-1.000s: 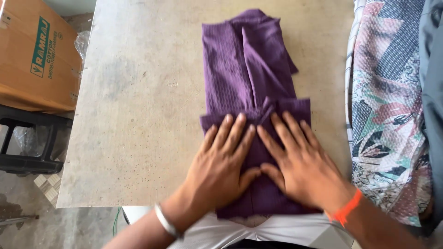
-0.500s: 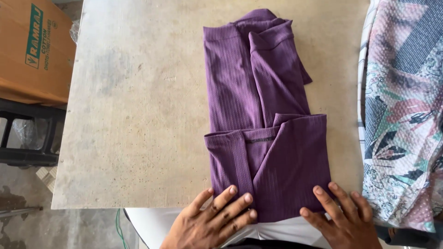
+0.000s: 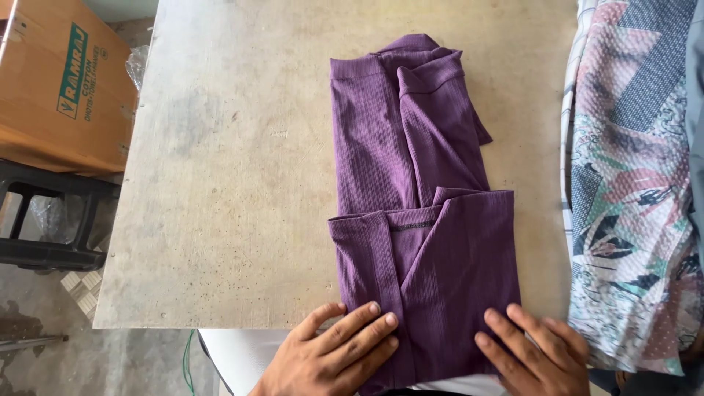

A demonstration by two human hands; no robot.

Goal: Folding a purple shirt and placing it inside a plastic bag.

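Pressing flat, our left hand [image 3: 334, 352] and right hand [image 3: 532, 352] lay with fingers [image 3: 359, 326] spread apart, gripping nothing, on the folded purple garment's [image 3: 418, 220] near edge atop the desk [image 3: 220, 183].

Beige stone-topped table [image 3: 220, 183]; brown cardboard box [image 3: 59, 88] on black plastic stool [image 3: 44, 220], left; grey concrete floor [image 3: 44, 352]; daylight.

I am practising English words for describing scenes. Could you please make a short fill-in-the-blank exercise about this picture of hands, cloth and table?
1. Both hands, the left hand and the right hand, rest on the near edge of a folded garment whose colour is ____.
2. The garment lies on a bare, pale ____.
3. The patterned fabric lies to the ____ of the garment.
4. The brown box stands at the upper ____ of the picture.

Missing words: purple; table; right; left
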